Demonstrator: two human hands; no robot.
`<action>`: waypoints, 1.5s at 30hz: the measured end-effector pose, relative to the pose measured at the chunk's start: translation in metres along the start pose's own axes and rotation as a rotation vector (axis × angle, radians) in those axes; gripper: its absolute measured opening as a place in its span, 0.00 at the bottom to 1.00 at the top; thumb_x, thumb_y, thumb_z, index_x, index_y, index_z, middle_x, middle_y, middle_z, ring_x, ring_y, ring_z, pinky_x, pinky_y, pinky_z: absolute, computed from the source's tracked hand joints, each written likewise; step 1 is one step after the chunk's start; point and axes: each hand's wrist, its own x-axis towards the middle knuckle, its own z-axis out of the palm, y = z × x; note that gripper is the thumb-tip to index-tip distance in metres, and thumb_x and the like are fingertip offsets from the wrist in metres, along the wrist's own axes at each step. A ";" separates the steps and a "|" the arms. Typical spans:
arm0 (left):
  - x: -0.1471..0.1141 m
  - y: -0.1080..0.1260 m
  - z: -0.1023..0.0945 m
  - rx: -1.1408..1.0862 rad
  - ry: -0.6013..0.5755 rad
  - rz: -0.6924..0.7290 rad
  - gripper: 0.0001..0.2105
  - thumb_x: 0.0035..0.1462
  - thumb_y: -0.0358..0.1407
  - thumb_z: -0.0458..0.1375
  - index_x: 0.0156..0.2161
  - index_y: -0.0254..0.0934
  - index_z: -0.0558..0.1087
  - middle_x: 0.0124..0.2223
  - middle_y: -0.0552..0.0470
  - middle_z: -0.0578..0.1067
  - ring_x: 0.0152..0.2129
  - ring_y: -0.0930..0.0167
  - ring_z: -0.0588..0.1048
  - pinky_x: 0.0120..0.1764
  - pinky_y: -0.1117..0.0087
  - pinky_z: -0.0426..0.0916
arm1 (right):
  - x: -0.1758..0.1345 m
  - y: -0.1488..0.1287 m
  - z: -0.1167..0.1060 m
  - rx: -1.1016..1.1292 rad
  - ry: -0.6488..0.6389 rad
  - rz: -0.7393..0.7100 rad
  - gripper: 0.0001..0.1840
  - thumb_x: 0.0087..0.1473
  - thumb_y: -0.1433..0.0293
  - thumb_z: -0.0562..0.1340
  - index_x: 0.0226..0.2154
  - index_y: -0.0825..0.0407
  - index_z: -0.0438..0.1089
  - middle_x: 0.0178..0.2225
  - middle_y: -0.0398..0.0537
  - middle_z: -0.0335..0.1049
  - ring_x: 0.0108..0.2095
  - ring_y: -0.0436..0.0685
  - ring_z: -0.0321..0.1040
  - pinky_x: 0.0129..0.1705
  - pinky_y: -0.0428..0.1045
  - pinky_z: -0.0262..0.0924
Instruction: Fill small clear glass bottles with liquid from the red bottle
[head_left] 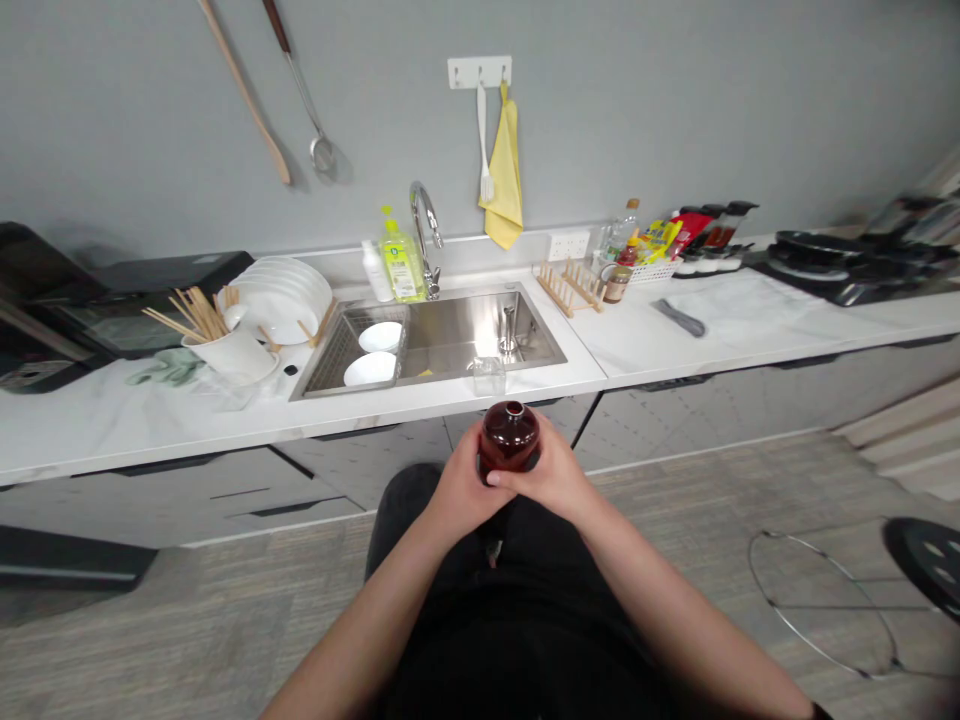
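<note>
A dark red glass bottle (511, 435) with a small round neck opening is held upright in front of the counter edge. My left hand (461, 480) wraps round its left side, and my right hand (553, 470) clasps it from the right, thumb across the front. The bottle's lower part is hidden by my fingers. Just beyond it, a clear glass cup (489, 376) stands at the front rim of the steel sink (457, 320).
Two white bowls (373, 370) sit in the sink's left rack. Left of it are white plates (277, 290) and a chopstick holder (236, 358). Behind stand a green soap bottle (403, 268) and the faucet (426, 235). A wooden rack (570, 287) is to the right. A stool (930, 565) stands at right.
</note>
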 end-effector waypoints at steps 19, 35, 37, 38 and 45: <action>-0.042 -0.051 -0.092 0.157 0.445 -0.264 0.42 0.42 0.50 0.82 0.60 0.39 0.74 0.54 0.39 0.86 0.54 0.47 0.86 0.61 0.41 0.81 | 0.090 0.119 -0.018 -0.186 0.100 0.044 0.66 0.48 0.52 0.83 0.80 0.48 0.58 0.79 0.68 0.61 0.79 0.79 0.61 0.81 0.75 0.54; 0.120 -0.076 -0.172 0.183 0.337 -0.112 0.43 0.44 0.55 0.81 0.61 0.38 0.75 0.52 0.42 0.86 0.50 0.51 0.86 0.56 0.49 0.83 | 0.216 0.140 -0.005 0.116 -0.139 0.153 0.50 0.40 0.55 0.85 0.64 0.45 0.72 0.59 0.56 0.78 0.57 0.69 0.78 0.59 0.64 0.75; 0.160 -0.086 -0.177 0.142 0.289 -0.107 0.42 0.44 0.53 0.81 0.61 0.38 0.75 0.52 0.42 0.86 0.49 0.52 0.86 0.55 0.50 0.83 | 0.249 0.138 -0.009 0.168 -0.220 0.155 0.46 0.39 0.58 0.85 0.59 0.44 0.73 0.56 0.52 0.78 0.56 0.68 0.77 0.57 0.62 0.76; 0.180 -0.092 -0.179 0.110 0.265 -0.117 0.41 0.45 0.52 0.81 0.61 0.38 0.75 0.53 0.42 0.86 0.49 0.52 0.86 0.55 0.49 0.83 | 0.267 0.139 -0.011 0.184 -0.260 0.146 0.44 0.39 0.61 0.84 0.58 0.43 0.73 0.54 0.50 0.78 0.56 0.67 0.76 0.57 0.61 0.75; 0.310 -0.159 -0.185 -0.052 0.061 -0.136 0.48 0.37 0.41 0.82 0.65 0.36 0.73 0.61 0.37 0.84 0.55 0.50 0.85 0.58 0.46 0.82 | 0.388 0.176 0.005 0.209 -0.432 0.218 0.37 0.37 0.72 0.77 0.52 0.44 0.71 0.48 0.44 0.76 0.51 0.65 0.75 0.57 0.62 0.74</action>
